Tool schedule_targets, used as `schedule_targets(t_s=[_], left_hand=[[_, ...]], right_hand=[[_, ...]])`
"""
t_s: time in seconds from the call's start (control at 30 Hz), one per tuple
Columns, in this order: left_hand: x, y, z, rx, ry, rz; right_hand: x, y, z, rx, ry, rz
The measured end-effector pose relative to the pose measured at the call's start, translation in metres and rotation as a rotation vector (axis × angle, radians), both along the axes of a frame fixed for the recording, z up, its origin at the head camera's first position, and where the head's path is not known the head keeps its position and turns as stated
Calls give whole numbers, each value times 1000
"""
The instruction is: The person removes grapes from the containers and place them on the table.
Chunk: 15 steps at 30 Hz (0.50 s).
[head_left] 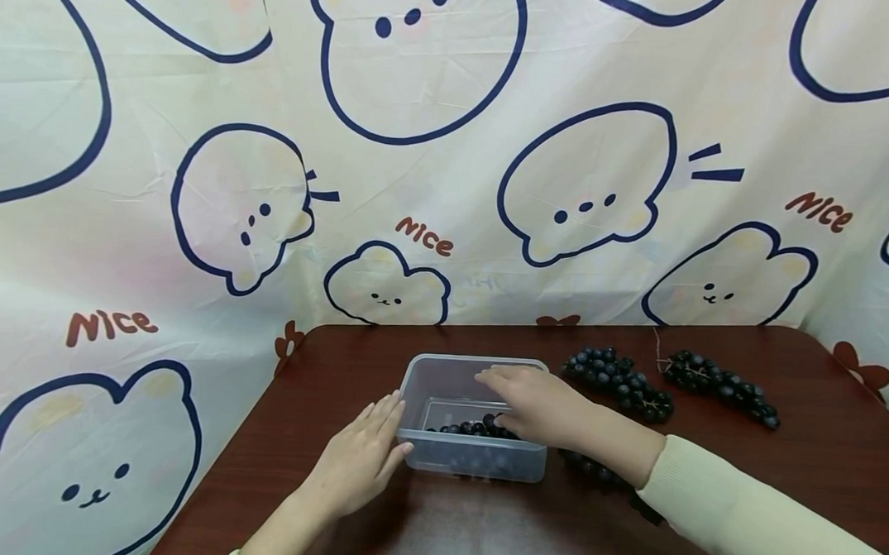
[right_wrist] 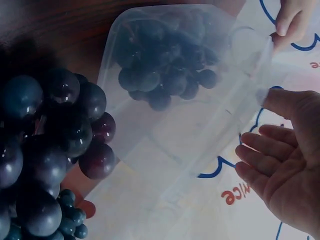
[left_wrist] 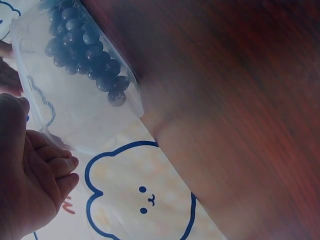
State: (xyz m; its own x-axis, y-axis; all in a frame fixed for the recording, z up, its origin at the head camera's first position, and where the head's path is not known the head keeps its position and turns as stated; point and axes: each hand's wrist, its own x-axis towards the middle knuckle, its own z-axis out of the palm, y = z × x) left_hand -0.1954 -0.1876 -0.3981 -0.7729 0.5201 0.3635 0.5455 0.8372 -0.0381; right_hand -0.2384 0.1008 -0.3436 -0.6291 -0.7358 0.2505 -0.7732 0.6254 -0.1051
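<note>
A clear plastic box (head_left: 474, 457) stands on the table, with a bunch of dark grapes (head_left: 475, 428) lying in its near part. At the box's left side, my left hand (head_left: 358, 452) has its fingers laid straight along the wall, the thumb by the near corner. My right hand (head_left: 546, 406) reaches over the right rim, fingers extended above the inside and thumb lower, close to the grapes. The right wrist view shows that right hand (right_wrist: 285, 155) with loose, spread fingers and nothing held. Through the wall in the left wrist view, the grapes (left_wrist: 82, 47) gather on one side.
Two more grape bunches lie at the back right of the brown table (head_left: 703, 487): one nearer the box (head_left: 619, 384), another farther right (head_left: 723, 389). A third bunch (head_left: 592, 470) is partly hidden under my right forearm. A printed cloth (head_left: 419, 185) hangs behind the table.
</note>
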Motion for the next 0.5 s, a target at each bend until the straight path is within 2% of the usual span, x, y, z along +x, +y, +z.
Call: schedule_targets(t_s=[0.1,0.27,0.5], left_hand=[[0,0,0,5,-13,5],[0,-1,0,-7,-16,9],[-1,-1,0,8,-27,8]], right_hand=[[-5,-5,-3,46,-72,-4],[-13,-11,-8,126,-142,8],[-22,-17,-11,179,-240,13]])
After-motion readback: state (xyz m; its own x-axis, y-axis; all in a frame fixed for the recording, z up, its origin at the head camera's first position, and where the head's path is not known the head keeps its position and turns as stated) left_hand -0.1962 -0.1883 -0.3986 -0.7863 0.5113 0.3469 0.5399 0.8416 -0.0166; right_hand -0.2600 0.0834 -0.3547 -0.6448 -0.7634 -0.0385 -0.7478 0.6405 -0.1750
